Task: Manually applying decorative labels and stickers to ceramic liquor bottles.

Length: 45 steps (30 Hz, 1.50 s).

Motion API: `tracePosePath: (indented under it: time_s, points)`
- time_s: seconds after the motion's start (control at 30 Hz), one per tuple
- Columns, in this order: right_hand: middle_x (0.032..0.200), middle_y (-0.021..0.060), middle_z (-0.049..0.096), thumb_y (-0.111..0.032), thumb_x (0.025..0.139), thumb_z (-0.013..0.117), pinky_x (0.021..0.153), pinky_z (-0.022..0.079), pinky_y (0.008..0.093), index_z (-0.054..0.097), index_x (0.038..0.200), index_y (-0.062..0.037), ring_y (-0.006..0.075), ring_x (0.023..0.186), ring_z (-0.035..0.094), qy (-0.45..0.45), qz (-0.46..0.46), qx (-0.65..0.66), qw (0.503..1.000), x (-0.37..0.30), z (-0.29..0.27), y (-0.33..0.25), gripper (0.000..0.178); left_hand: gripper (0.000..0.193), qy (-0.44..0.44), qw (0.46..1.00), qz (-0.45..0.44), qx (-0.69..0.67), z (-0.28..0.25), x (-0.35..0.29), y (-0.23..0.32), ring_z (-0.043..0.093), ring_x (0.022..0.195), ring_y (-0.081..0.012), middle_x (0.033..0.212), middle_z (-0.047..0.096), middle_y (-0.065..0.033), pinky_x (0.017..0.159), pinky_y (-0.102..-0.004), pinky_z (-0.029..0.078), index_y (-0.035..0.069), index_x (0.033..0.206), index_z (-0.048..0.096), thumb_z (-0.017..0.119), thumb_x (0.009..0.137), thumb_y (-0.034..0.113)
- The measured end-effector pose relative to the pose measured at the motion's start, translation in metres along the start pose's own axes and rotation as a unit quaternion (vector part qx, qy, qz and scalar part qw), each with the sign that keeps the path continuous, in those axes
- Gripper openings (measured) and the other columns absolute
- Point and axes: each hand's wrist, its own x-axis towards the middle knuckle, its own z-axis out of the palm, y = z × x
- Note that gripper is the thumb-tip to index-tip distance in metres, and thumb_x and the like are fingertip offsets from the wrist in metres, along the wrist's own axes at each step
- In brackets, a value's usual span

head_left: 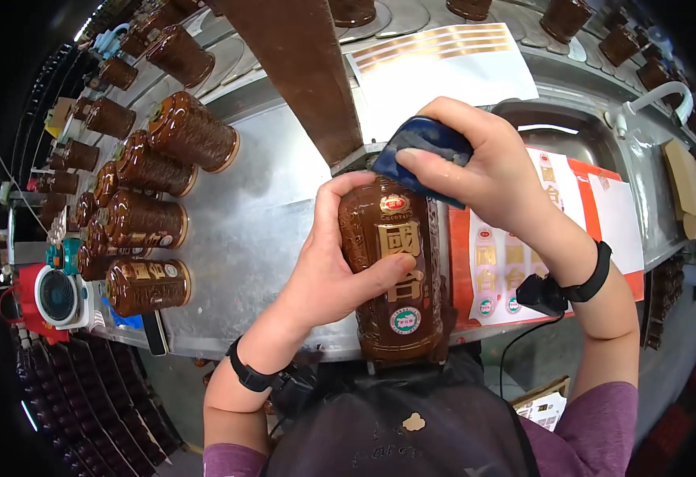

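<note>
A brown glazed bottle (406,343) with raised patterning lies in front of me at the table's near edge, its base toward me. Gold characters, a red and gold emblem and a round green and white badge run along its upper side. My left hand (336,262) grips the bottle from its left, with the thumb across the gold characters. Pinched in my right hand (491,167) is a flat dark blue scraper (423,143), held at the bottle's far end. Whether it touches the surface I cannot tell.
Several finished-looking brown bottles (147,288) stand on the metal table (237,230) at left. Decal sheets (499,278) lie on an orange-red sheet at right, before a sink (559,123) with a white faucet (658,95). A brown post (296,71) rises behind; a small fan (58,294) stands far left.
</note>
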Motion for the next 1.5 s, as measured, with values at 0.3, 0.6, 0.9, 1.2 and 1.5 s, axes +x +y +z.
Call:
tracePosePath:
  time_s: [0.3, 0.6, 0.9, 1.2, 1.5]
  points:
    - [0.078, 0.0085, 0.061, -0.015, 0.084, 0.072, 0.063, 0.048, 0.0290, 0.061, 0.095, -0.0005, 0.0168, 0.067, 0.059, 0.058, -0.051, -0.059, 0.995, -0.014, 0.010, -0.003, 0.022, 0.080, 0.003, 1.000, 0.004, -0.015, 0.000, 0.000, -0.002, 0.057, 0.115, -0.0177, 0.127, 0.054, -0.0120, 0.098, -0.0344, 0.049, 0.006, 0.141, 0.025, 0.077, 0.081, 0.005]
    - [0.078, 0.0093, 0.059, -0.016, 0.084, 0.071, 0.064, 0.048, 0.0300, 0.059, 0.094, -0.0014, 0.0198, 0.067, 0.058, 0.119, -0.048, -0.044, 0.991, -0.025, 0.018, 0.001, 0.022, 0.078, 0.003, 1.000, 0.008, 0.001, 0.001, -0.001, -0.001, 0.058, 0.114, -0.0183, 0.126, 0.054, -0.0121, 0.096, -0.0345, 0.050, 0.006, 0.141, 0.026, 0.077, 0.081, 0.006]
    - [0.082, 0.0044, 0.066, -0.016, 0.086, 0.075, 0.067, 0.050, 0.0269, 0.065, 0.099, 0.0001, 0.0071, 0.077, 0.061, 0.084, 0.096, 0.190, 0.973, -0.027, -0.002, -0.005, 0.023, 0.077, 0.006, 1.000, 0.025, 0.004, 0.001, 0.000, -0.001, 0.058, 0.113, -0.0177, 0.126, 0.054, -0.0125, 0.095, -0.0334, 0.051, 0.005, 0.141, 0.026, 0.077, 0.082, 0.007]
    - [0.082, 0.0059, 0.066, -0.015, 0.083, 0.077, 0.069, 0.049, 0.0284, 0.068, 0.099, -0.0041, 0.0142, 0.074, 0.060, -0.104, -0.009, 0.042, 0.994, -0.005, -0.013, -0.017, 0.021, 0.078, 0.002, 0.999, 0.034, -0.017, 0.002, 0.001, -0.003, 0.057, 0.114, -0.0177, 0.129, 0.051, -0.0120, 0.094, -0.0336, 0.052, 0.006, 0.141, 0.026, 0.078, 0.082, 0.004]
    - [0.082, 0.0041, 0.065, -0.008, 0.076, 0.079, 0.068, 0.048, 0.0279, 0.070, 0.096, -0.0034, 0.0155, 0.074, 0.060, -0.114, -0.063, -0.002, 0.991, -0.005, -0.013, -0.023, 0.023, 0.084, 0.005, 1.000, 0.006, 0.001, 0.000, -0.002, -0.003, 0.055, 0.118, -0.0192, 0.131, 0.050, -0.0127, 0.098, -0.0351, 0.049, 0.007, 0.142, 0.026, 0.081, 0.079, 0.007]
